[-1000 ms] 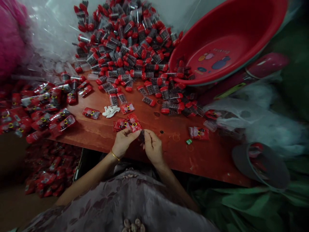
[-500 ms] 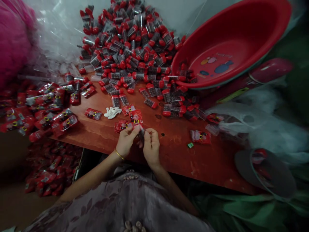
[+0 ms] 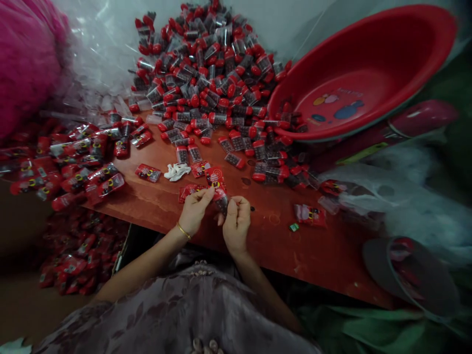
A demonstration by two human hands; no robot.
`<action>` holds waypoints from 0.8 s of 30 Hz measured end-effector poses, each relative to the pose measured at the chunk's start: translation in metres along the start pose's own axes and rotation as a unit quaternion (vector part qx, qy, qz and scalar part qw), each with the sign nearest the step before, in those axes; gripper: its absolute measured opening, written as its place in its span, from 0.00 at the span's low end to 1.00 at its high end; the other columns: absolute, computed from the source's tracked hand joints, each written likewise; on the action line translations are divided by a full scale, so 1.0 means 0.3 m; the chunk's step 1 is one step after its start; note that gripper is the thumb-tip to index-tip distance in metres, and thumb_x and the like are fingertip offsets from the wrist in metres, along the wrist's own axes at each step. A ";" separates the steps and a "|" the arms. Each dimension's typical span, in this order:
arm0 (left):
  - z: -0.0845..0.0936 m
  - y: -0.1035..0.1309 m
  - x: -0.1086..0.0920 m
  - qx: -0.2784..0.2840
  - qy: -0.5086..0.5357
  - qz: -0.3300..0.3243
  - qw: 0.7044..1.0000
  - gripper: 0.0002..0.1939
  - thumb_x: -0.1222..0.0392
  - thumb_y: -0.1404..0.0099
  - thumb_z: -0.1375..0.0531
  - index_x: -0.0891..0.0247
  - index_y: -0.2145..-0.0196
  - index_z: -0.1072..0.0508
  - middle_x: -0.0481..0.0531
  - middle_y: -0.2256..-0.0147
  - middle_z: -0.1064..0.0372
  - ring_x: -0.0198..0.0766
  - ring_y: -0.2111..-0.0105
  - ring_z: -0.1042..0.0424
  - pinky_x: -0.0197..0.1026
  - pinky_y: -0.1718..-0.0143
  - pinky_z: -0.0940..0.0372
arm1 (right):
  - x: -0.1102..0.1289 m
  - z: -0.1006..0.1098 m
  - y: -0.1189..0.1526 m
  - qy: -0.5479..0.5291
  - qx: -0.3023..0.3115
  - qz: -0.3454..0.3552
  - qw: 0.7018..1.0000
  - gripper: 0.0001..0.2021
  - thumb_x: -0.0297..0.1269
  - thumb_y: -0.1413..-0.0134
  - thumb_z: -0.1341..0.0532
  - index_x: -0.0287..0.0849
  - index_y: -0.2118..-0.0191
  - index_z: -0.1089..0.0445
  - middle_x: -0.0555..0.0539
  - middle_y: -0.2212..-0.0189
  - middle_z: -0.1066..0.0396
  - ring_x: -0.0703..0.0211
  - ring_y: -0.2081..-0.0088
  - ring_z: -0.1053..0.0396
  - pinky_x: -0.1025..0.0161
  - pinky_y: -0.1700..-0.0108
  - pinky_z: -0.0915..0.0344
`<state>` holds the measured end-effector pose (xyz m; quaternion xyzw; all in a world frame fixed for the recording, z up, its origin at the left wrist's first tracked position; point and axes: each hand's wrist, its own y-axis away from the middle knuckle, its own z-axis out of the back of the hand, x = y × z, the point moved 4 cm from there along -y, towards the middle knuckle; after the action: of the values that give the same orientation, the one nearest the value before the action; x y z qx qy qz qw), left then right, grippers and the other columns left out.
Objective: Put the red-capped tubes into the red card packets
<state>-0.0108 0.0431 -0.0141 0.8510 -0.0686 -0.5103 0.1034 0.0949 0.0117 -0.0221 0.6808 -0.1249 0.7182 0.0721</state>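
Near the table's front edge, a red printed packet (image 3: 216, 176) is between my two hands, with a dark-filled clear tube (image 3: 221, 198) at its lower part. My left hand (image 3: 193, 211) pinches the packet's left side with thumb and forefinger. Closed at the tube's lower right end is my right hand (image 3: 236, 223), its fingers curled and partly hiding what they grip. Flat red packets (image 3: 190, 191) lie just beyond my left hand. Farther back are a crumpled white piece (image 3: 177, 171) and another filled packet (image 3: 148, 172).
Red-capped tubes (image 3: 206, 73) are heaped at the back, beside a tilted red basin (image 3: 368, 64). Filled packets (image 3: 81, 157) pile up at left. A lone packet (image 3: 309, 215), a small green piece (image 3: 294, 227) and a grey container (image 3: 383, 265) are at right.
The whole view has shifted slightly. My hands have drawn a little apart, and more of the dark tube shows between them. Both still hold the packet.
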 end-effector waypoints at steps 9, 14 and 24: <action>-0.020 0.055 0.048 -0.039 -0.031 0.012 0.999 0.19 0.47 0.58 0.31 0.65 0.73 0.24 0.47 0.76 0.28 0.31 0.75 0.34 0.34 0.70 0.37 | 0.046 0.005 -0.031 0.131 -0.088 0.095 0.983 0.08 0.42 0.41 0.50 0.43 0.65 0.41 0.50 0.71 0.36 0.63 0.71 0.35 0.66 0.67 0.36; -0.004 0.013 0.020 -0.029 0.012 0.041 0.999 0.20 0.43 0.53 0.34 0.67 0.78 0.26 0.48 0.80 0.32 0.29 0.79 0.36 0.34 0.74 0.39 | 0.028 -0.025 -0.015 0.100 0.009 0.089 0.991 0.07 0.40 0.39 0.51 0.44 0.62 0.41 0.49 0.70 0.34 0.63 0.69 0.33 0.65 0.66 0.35; -0.038 0.044 0.042 0.008 0.030 0.071 0.997 0.14 0.53 0.53 0.33 0.68 0.77 0.27 0.46 0.80 0.32 0.28 0.79 0.37 0.33 0.75 0.40 | 0.021 0.002 -0.010 0.107 -0.009 0.054 0.993 0.10 0.42 0.39 0.51 0.43 0.59 0.39 0.46 0.64 0.32 0.61 0.63 0.32 0.62 0.59 0.34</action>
<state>0.0049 0.0288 -0.0164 0.8598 -0.1295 -0.4754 0.1341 0.0958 0.0141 -0.0157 0.5913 -0.1592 0.7888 0.0527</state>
